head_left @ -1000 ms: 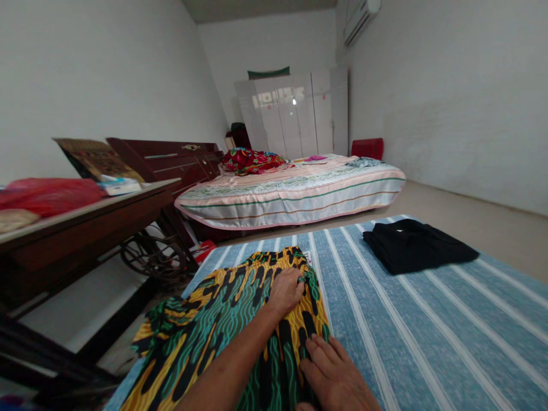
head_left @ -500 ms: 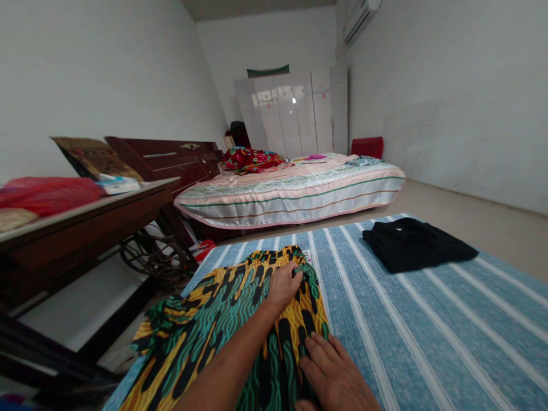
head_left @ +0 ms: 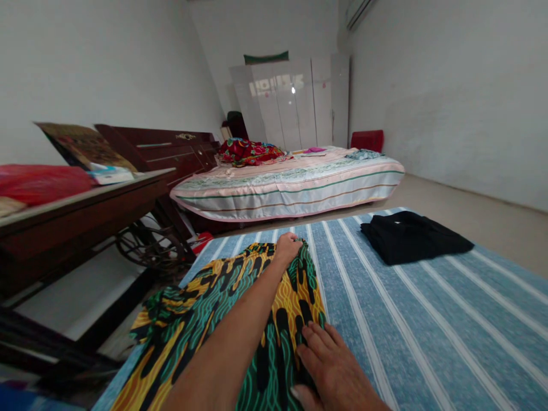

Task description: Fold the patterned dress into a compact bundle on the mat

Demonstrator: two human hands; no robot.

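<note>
A garment [head_left: 240, 268] in a yellow, green and black wavy pattern lies spread on the blue-and-white striped sheet [head_left: 363, 331]. At its far edge, near the top right corner, my left hand [head_left: 289, 248] has its fingers curled on the cloth, and the forearm crosses over the garment. Flat on the near right side of the same garment rests my right hand [head_left: 336, 365], fingers stretched out. The garment's left part is bunched, and its near end runs out of view. A folded black garment [head_left: 415, 237] lies apart on the right of the sheet.
To the left stands a wooden table [head_left: 85, 197] holding a red plastic bag [head_left: 43, 184] and a tissue pack [head_left: 111, 174]. Beyond the sheet is a bed [head_left: 295, 188] with a red floral quilt [head_left: 250, 153]. A white wardrobe [head_left: 291, 108] stands behind it.
My left hand has moved farther away along the garment to its far edge. My right hand stays on the near right side. The view has tilted slightly downward.
</note>
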